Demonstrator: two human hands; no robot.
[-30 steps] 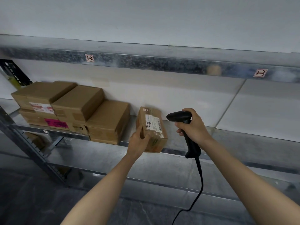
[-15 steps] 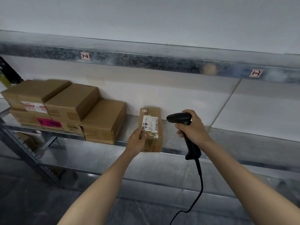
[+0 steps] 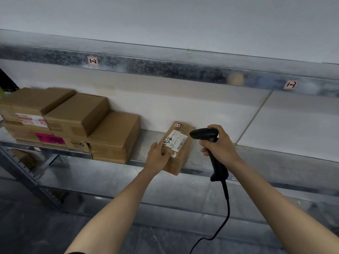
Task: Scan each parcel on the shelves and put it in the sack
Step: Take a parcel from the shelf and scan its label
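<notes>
Well left of our left hand [image 3: 159, 157] sit stacked cardboard parcels [image 3: 78, 114], four or five, the lower ones hard to separate, all apparently awaiting scanning. The left hand grasps one small parcel [image 3: 180, 143] at the shelf [image 3: 275, 162] edge, label up. Just right of it, our right hand [image 3: 219, 144] is wrapped round one corded barcode scanner [image 3: 203, 134] aimed at the label. No sack is in view, so we judge this parcel mid-scan.

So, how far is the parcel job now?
Done: nothing that I can confirm; no sack is in view. In hand: the left hand holds a small parcel at the shelf edge, the right hand aims the scanner at its label. Left: the stacked boxes along the shelf.
</notes>
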